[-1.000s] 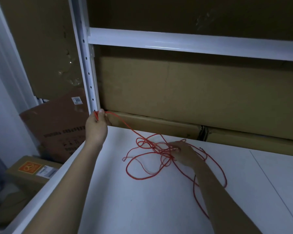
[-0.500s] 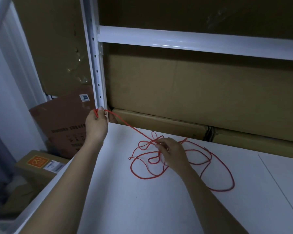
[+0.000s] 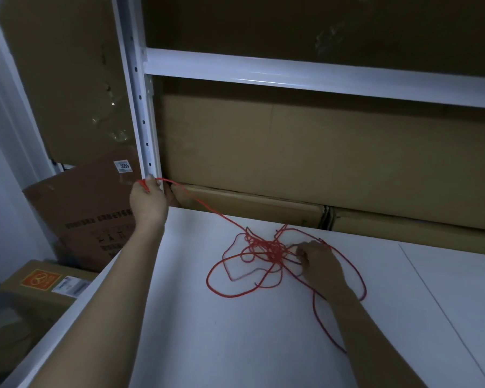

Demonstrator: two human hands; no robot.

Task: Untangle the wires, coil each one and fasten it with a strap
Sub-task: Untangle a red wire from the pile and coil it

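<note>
Left hand (image 3: pixel 147 201) pinches 1 end of the red wire (image 3: pixel 230 275) up at left-center by the shelf post (image 3: pixel 140 107), right hand (image 3: pixel 318 266) curls into the knot mid-counter (image 3: pixel 235 345), best teasing loops loose rather than yanking tight.

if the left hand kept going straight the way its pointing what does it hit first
The left hand, gripping one end of the red wire, points up and away toward the white shelf post. Its fingertips look already at the post's foot, so it would likely meet that first, though depth is unclear.
</note>
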